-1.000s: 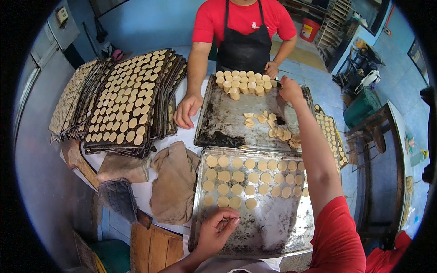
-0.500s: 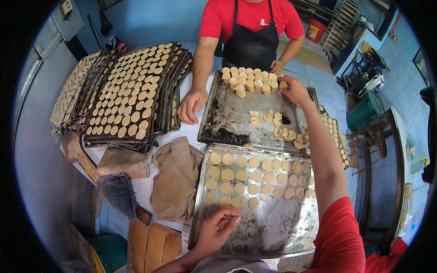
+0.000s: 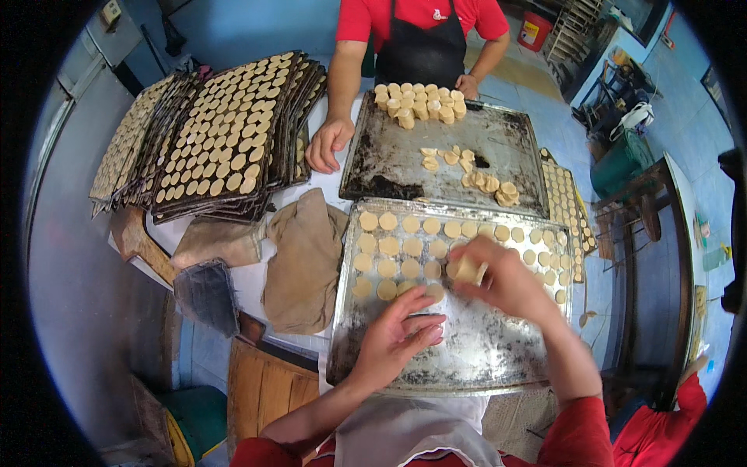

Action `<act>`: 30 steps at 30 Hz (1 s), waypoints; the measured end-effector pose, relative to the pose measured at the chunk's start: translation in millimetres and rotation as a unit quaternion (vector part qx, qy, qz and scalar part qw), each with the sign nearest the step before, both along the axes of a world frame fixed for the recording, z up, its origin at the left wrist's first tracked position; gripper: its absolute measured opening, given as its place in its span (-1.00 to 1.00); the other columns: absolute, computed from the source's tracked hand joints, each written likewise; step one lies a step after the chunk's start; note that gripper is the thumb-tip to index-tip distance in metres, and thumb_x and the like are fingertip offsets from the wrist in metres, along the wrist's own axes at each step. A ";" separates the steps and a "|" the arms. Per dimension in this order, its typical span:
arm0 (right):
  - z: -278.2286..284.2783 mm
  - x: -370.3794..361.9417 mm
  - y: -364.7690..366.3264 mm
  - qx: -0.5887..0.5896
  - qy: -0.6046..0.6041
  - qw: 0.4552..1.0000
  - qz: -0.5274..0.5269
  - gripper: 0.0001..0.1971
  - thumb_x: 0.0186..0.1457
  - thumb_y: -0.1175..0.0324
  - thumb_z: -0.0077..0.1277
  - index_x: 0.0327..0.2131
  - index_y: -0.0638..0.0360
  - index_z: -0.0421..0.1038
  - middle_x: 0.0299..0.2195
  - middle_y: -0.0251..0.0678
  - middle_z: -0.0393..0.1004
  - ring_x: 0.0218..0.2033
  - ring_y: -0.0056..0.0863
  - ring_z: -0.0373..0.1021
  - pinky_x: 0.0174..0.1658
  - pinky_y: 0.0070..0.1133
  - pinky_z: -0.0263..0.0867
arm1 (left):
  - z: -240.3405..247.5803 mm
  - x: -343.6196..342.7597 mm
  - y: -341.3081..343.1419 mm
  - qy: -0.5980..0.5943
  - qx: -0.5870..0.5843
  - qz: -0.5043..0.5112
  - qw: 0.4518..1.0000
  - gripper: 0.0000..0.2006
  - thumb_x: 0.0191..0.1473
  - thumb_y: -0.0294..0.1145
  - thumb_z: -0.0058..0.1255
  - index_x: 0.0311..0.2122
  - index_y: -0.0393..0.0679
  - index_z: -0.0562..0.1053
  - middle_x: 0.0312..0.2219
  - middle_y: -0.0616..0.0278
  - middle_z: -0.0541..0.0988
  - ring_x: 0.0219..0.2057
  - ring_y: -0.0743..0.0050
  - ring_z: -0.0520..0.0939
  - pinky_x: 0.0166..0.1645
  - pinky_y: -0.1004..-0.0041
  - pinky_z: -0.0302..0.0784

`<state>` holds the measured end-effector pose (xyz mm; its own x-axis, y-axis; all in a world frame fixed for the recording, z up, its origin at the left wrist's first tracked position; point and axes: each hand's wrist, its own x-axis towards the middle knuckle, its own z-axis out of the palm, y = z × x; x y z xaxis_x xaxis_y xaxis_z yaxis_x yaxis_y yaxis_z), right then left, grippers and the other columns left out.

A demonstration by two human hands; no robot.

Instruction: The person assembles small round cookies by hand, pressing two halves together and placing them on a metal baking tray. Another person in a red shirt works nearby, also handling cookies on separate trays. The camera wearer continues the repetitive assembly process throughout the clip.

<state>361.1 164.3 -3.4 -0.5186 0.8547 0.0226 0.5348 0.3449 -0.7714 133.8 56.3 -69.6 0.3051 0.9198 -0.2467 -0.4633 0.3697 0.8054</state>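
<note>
A short stack of pale dough rounds (image 3: pixel 468 271) is held in my right hand (image 3: pixel 502 284), whose fingers are closed round it and slightly blurred. It hangs over the near metal baking tray (image 3: pixel 475 358), where flat dough rounds (image 3: pixel 409 268) lie in rows across the far half. My left hand (image 3: pixel 401 335) hovers above the tray just left of my right one. Its fingers are apart, holding nothing, with the fingertips by a round in the nearest row. On the far tray (image 3: pixel 467 128), several upright stacks of dough rounds (image 3: pixel 424 105) stand at the back.
Flattened dough pieces (image 3: pixel 486 183) lie on the far tray. A co-worker's hand (image 3: pixel 330 145) rests beside it. Piled trays of rounds (image 3: pixel 214 148) stand left, with brown cloths (image 3: pixel 305 261) nearer me. Another filled tray (image 3: pixel 562 191) is at right.
My right hand has come back from the far stacks to the near tray, bringing a stack of dough rounds. My left hand has moved slightly right, its fingers opening. The view has shifted.
</note>
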 end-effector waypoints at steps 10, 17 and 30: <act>-40.8 -7.7 -98.0 -0.028 0.068 0.990 -0.117 -0.62 0.21 0.53 0.26 0.10 0.23 0.53 -0.01 -0.11 0.53 -0.12 -0.12 0.57 -0.18 -0.34 0.51 | -10.9 -9.2 -13.9 -0.027 -0.053 -0.041 0.997 -0.55 0.37 -0.62 0.08 0.33 -0.18 0.40 0.18 0.10 0.53 0.16 0.29 0.64 0.08 0.26 0.78; -58.1 -24.6 -75.4 0.124 -0.090 0.976 -0.154 -0.73 0.23 0.39 0.27 -0.02 0.25 0.61 -0.14 -0.12 0.58 -0.22 -0.02 0.58 -0.16 -0.26 0.51 | -10.9 -27.7 -22.5 -0.051 -0.093 0.008 0.994 -0.58 0.37 -0.59 0.11 0.29 -0.16 0.41 0.16 0.07 0.55 0.13 0.15 0.68 0.03 0.22 0.78; -38.8 -44.7 -93.3 -0.067 0.118 0.986 -0.097 -0.84 0.29 0.41 0.27 -0.16 0.31 0.63 -0.28 -0.21 0.58 -0.40 -0.40 0.49 -0.30 -0.48 0.41 | -15.5 -23.1 -23.0 0.067 0.027 0.030 0.997 -0.59 0.37 -0.58 0.14 0.28 -0.24 0.41 0.05 0.17 0.57 -0.01 0.47 0.67 -0.01 0.40 0.78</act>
<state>316.4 71.1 -42.3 -0.3388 0.9408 0.0031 0.3813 0.1403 -0.9137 110.8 33.3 -85.0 0.2162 0.9486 -0.2313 -0.3707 0.2989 0.8794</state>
